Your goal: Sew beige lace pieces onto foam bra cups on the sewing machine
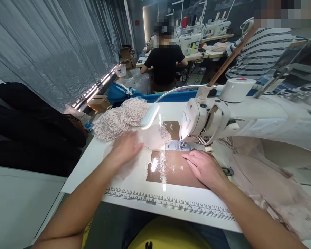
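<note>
My left hand (126,147) is over the left part of the table, smeared by motion. A pale sheer cloth piece (152,137) with a lacy edge lies just right of its fingers, and more blurred sheer cloth (125,167) shows beneath it. Whether the fingers grip any of it is not clear. My right hand (202,167) rests flat on brown tape (175,167), fingers stretched leftward and nothing visible in them. Just beyond them is the needle area of a white sewing machine (197,117), over its metal plate (174,145).
A heap of pale netted lace (121,117) lies at the table's back left, beside a lit lamp (150,117). Pinkish cloth (266,176) spreads at right. A ruler strip (168,204) runs along the front edge. Two people sit beyond, near other machines (190,43).
</note>
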